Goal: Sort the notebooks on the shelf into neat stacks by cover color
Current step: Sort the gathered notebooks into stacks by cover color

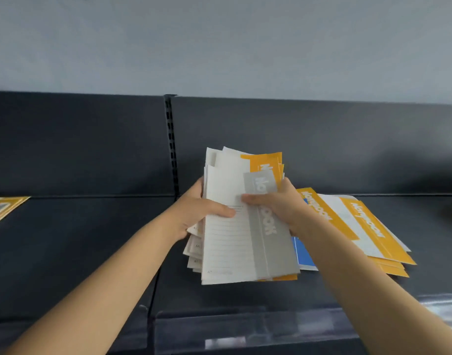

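While our left hand (194, 211) and right hand (276, 203) both clasp one fanned bundle of notebooks (243, 226) above the dark shelf (91, 239), a grey-banded cover faces us — yellow ones behind. To the right lies a loose yellow pile (368, 231) — at least two covers showing — and one blue notebook (303, 254) peeks out.

Two hands, the left hand (194, 208) and the right hand (278, 203), hold one fanned bundle of notebooks (245, 226); its number cannot be counted. One loose pile of yellow notebooks (368, 226) lies toward the shelf's (79, 252) right end, one blue notebook (303, 254) under it. One yellow notebook (4, 208) lies at the shelf's left edge.
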Motion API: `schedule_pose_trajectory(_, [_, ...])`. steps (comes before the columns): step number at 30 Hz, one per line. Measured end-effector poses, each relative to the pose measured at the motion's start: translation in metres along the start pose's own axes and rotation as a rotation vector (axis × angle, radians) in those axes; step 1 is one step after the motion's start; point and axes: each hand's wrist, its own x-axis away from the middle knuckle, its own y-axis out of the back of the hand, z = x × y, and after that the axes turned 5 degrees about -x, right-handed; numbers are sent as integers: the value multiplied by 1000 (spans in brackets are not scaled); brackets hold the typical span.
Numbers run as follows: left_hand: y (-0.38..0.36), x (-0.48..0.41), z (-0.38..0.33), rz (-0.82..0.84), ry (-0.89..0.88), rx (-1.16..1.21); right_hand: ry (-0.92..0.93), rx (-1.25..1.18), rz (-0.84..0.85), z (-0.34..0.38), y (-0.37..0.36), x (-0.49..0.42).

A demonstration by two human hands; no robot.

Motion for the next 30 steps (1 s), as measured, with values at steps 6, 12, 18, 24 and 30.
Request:
schedule_pose_trajectory(6, [46,48,-6,-223,-119,-35,187,-20,62,15,-66,10])
schedule_pose_trajectory(12, [108,109,-9,-333,7,-47,170,-84,168,26,-147,31])
schedule_pose_trajectory(18, [176,163,-1,-490,201,-149,88,-133,216,21,-229,57])
schedule_pose_trajectory(24, [261,222,24,-566,233,-120,19,-109,269,15,-333,78])
schedule_pose_trajectory(30, [348,272,41,-607,200,-132,-51,-85,283,9,-437,89])
